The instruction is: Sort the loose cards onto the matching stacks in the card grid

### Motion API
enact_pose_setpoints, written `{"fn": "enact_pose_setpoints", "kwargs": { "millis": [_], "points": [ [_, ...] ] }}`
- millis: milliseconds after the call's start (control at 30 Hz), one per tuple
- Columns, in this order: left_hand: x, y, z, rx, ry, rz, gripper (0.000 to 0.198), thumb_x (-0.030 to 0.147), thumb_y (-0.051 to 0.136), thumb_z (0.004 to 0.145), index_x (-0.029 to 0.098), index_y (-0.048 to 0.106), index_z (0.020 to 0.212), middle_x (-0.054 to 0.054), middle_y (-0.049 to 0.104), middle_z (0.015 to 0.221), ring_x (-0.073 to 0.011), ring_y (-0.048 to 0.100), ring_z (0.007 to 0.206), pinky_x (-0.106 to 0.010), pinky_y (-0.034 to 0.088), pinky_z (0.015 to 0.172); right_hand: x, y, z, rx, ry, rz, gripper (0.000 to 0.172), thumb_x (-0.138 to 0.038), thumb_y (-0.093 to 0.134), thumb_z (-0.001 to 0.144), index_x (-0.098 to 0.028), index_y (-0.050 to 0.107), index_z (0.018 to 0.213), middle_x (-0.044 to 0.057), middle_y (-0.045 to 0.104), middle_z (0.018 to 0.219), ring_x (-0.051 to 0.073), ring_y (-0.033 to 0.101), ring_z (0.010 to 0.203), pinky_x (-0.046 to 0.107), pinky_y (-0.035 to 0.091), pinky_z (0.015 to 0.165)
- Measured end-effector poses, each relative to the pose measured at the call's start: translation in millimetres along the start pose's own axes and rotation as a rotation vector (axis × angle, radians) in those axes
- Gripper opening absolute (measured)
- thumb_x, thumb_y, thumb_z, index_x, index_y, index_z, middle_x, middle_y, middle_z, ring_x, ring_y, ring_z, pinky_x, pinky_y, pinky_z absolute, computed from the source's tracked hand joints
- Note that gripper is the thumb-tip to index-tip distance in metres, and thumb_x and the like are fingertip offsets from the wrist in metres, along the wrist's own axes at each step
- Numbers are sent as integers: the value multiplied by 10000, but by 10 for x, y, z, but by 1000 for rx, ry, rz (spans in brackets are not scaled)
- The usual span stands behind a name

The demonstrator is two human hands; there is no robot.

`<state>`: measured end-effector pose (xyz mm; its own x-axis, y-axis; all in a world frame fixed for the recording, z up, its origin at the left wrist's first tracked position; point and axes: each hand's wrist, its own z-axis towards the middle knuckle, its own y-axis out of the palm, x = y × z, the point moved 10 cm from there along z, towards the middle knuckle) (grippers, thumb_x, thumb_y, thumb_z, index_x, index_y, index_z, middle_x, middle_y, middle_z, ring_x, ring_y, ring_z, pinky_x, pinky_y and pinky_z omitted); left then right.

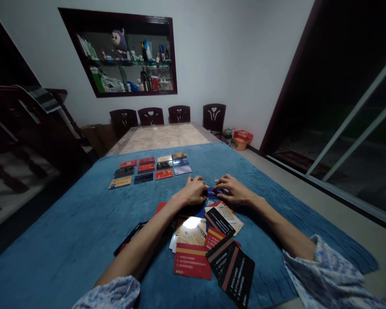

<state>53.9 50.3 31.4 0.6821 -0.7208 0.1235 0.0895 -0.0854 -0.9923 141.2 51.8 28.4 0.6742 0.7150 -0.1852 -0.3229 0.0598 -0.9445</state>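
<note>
pile of cards (206,244) is lying nearest, overlapping on the blue cloth (67,240) | left hand (194,191) and right hand (233,191) are resting just beyond the pile, fingers curled, both pinching one blue card (212,192) between them, low over the cloth | rows of cards (151,168) are lying farther out | chairs (180,113) are standing at the far end

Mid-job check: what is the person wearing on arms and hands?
The bare left hand and bare right hand have no gloves, rings or watch visible. Forearms are uncovered. The pale blue-and-white speckled fabric left sleeve and matching right sleeve end above the wrists.
</note>
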Motion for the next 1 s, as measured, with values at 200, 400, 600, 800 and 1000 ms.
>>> {"fn": "enact_pose_setpoints", "kwargs": {
  "millis": [200, 400, 600, 800, 1000],
  "points": [
    [51, -51, -16, -19, 27, 19, 172, 177, 561, 812, 188, 717, 883, -102, 718, 1014, -315, 442, 1257, -503, 342, 1008, -90, -77, -20, 16, -60, 48, 313, -374, 591, 904, -188, 750, 1100, 133, 697, 1093, 260, 541, 1034, 438, 419, 950],
    [-16, -102, -26, -6, 19, -31, 205, 194, 540, 846, 211, 740, 889, -81, 728, 975, -308, 445, 1263, -495, 330, 1026, -70, -78, -18, 31, -78, 58, 301, -343, 643, 859, -211, 742, 1111, 106, 715, 1074, 261, 550, 1024, 439, 430, 932],
    [-134, -125, 3, 43, 19, -83, 273, 192, 516, 862, 234, 760, 979, -66, 730, 954, -270, 518, 1158, -447, 354, 1021, -19, -98, -18, 122, -114, 70, 251, -209, 575, 883, -204, 750, 1062, 101, 719, 956, 241, 546, 978, 401, 458, 878],
    [-193, -185, 11, 137, 19, -117, 278, 173, 492, 888, 212, 767, 900, -72, 718, 916, -229, 578, 1049, -349, 430, 923, 44, -109, -16, 185, -84, 56, 273, -178, 517, 911, -197, 737, 1071, 96, 707, 886, 230, 550, 906, 376, 477, 828],
    [-278, -170, 34, 231, 11, -165, 247, 123, 513, 849, 181, 751, 871, -76, 694, 893, -207, 599, 967, -299, 460, 871, 141, -129, -30, 260, 2, 84, 270, -173, 528, 895, -190, 719, 1086, 98, 684, 915, 221, 576, 900, 350, 505, 795]
  ]
}}
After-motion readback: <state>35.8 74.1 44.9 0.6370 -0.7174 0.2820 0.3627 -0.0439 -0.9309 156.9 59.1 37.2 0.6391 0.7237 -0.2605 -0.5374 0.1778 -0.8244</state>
